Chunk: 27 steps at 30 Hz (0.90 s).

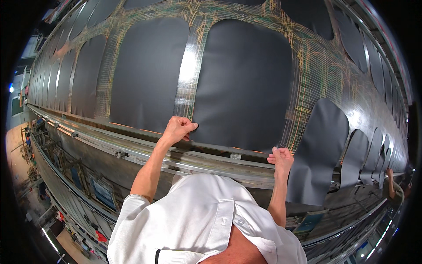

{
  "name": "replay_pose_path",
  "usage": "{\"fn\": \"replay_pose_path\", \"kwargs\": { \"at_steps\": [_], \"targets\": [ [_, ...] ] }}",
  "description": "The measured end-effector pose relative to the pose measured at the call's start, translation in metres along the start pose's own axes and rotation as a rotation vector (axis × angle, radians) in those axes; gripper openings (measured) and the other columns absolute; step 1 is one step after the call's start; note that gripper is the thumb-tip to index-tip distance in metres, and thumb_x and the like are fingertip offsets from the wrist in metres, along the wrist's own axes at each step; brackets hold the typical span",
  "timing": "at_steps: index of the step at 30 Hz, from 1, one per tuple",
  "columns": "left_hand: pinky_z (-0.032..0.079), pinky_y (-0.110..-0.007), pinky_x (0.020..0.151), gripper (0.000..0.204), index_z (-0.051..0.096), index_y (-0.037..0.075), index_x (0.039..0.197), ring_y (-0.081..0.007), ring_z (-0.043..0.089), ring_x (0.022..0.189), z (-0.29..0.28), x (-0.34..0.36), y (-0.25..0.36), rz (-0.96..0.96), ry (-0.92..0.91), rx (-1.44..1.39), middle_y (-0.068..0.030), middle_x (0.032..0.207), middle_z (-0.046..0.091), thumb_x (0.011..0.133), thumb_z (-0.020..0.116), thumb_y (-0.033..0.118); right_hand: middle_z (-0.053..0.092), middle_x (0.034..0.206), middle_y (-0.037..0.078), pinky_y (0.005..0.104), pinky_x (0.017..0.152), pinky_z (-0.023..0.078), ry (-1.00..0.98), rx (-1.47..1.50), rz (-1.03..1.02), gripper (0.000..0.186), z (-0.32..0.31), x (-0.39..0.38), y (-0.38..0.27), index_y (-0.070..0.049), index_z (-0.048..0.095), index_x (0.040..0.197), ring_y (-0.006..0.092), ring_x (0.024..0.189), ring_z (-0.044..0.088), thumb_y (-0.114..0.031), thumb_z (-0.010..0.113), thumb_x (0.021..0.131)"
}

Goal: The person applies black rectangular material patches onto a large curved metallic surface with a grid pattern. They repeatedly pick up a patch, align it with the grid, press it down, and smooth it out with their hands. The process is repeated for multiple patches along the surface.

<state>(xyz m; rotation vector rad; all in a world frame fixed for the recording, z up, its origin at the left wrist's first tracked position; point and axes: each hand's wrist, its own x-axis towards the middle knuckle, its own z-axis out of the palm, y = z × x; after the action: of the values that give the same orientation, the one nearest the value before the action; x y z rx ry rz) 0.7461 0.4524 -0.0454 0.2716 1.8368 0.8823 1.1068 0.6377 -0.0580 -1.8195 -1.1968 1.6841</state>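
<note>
A large black sheet with rounded far corners [244,83] lies on the long table in front of me. At its near left corner, my left hand [178,129] is closed, thumb and forefinger pinching the edge. My right hand [281,159] pinches the near right corner, its other fingers curled. Between the two hands the sheet's near edge runs along the table's front edge. Left of it lies a similar black sheet [147,75], untouched. Close by my right hand, another black sheet [318,154] hangs partly over the front edge.
The shiny tabletop [187,70] is crossed by many orange, yellow and green lines. More black sheets [90,75] lie in rows, and several at the right droop over the edge. A metal rail [184,165] runs along the front. Another person's arm [390,182] shows at far right.
</note>
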Motion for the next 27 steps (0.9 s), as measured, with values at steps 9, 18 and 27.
{"fn": "replay_pose_path", "kwargs": {
  "at_steps": [9, 18, 27],
  "targets": [
    [0.055, -0.028, 0.048, 0.032, 0.061, 0.001, 0.066, -0.0091, 0.056, 0.053, -0.002, 0.003, 0.008, -0.03, -0.006, 0.023, -0.0005, 0.059, 0.055, 0.086, 0.074, 0.023, 0.065, 0.067, 0.009, 0.0262, 0.049, 0.054, 0.006, 0.017, -0.027, 0.018, 0.006, -0.004, -0.003, 0.0, 0.06, 0.084, 0.014, 0.053, 0.064, -0.012, 0.073, 0.088],
    [0.055, -0.028, 0.047, 0.034, 0.057, 0.004, 0.064, -0.0093, 0.054, 0.052, 0.004, -0.001, 0.011, -0.02, 0.022, 0.05, 0.0002, 0.059, 0.052, 0.086, 0.073, 0.023, 0.067, 0.067, 0.009, 0.0291, 0.05, 0.052, 0.072, -0.227, -0.102, 0.018, 0.002, -0.008, -0.015, 0.0, 0.061, 0.086, 0.0154, 0.053, 0.064, -0.014, 0.072, 0.088],
    [0.056, -0.027, 0.048, 0.035, 0.058, 0.005, 0.063, -0.0091, 0.057, 0.052, 0.002, 0.002, 0.007, -0.07, 0.015, 0.036, 0.0004, 0.059, 0.055, 0.087, 0.073, 0.024, 0.064, 0.119, 0.016, 0.0436, 0.097, 0.051, -0.168, -0.79, -1.233, 0.047, 0.099, -0.012, -0.066, -0.003, 0.065, 0.116, 0.0361, 0.116, 0.059, -0.024, 0.079, 0.077]
  ]
}}
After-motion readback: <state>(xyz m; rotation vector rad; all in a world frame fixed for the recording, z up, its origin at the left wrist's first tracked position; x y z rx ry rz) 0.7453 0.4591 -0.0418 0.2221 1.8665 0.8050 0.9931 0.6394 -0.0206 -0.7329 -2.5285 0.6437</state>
